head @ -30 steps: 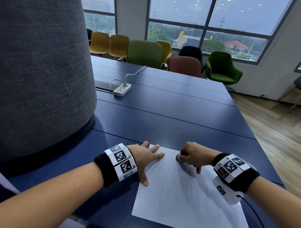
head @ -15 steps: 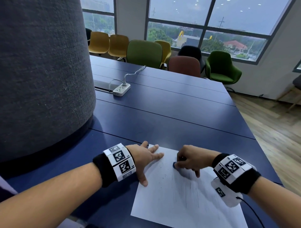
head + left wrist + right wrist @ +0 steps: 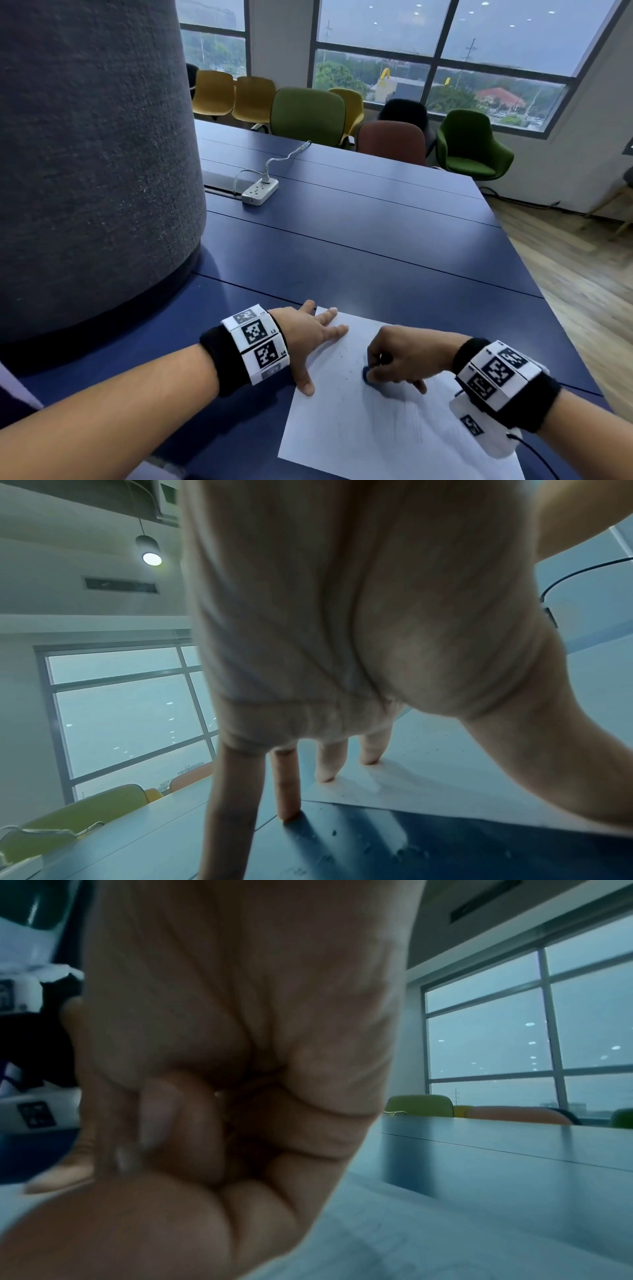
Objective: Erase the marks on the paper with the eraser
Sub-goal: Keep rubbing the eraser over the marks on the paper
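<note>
- Head view: the right hand pinches a blue eraser down on the paper. Faint pencil marks run toward the near edge, just behind its fingers. The left hand lies flat at the sheet's far-left corner.
- Left wrist view: straight fingers straddle the paper's edge and the tabletop.
- Right wrist view: curled fingers hide the eraser.

Head view looking down over table, wrist views close behind each palm, sharing paper
</note>
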`<state>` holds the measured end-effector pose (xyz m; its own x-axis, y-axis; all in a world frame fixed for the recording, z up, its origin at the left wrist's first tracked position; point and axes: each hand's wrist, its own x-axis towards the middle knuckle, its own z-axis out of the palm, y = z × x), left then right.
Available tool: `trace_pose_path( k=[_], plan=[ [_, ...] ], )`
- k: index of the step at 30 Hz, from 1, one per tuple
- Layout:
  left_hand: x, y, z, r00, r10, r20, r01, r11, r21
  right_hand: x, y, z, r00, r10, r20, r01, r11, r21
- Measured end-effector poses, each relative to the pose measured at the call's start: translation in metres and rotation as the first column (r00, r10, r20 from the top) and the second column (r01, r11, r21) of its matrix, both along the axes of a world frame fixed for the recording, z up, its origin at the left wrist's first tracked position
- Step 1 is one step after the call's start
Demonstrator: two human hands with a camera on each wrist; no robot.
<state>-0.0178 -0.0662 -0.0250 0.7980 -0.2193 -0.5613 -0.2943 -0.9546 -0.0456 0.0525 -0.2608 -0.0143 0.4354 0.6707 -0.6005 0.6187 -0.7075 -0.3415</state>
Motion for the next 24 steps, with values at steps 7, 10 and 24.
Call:
trace_pose_path(
  k=[7,10,24],
  plan=[
    [0.000,0.000,0.001,1.000,0.003,0.002,-0.003,1.000,0.005,0.001,0.002,0.000,0.991,-0.050,0.127,0.038,0.995,0.097],
    [0.000,-0.001,0.001,1.000,0.008,0.000,-0.008,1.000,0.003,-0.013,-0.002,0.001,0.996,0.089,0.018,-0.089,0.996,0.009],
    [-0.001,0.000,0.000,1.000,0.011,-0.002,-0.011,1.000,0.001,-0.003,-0.006,-0.001,0.986,-0.044,0.162,0.031,0.996,0.083]
  ],
)
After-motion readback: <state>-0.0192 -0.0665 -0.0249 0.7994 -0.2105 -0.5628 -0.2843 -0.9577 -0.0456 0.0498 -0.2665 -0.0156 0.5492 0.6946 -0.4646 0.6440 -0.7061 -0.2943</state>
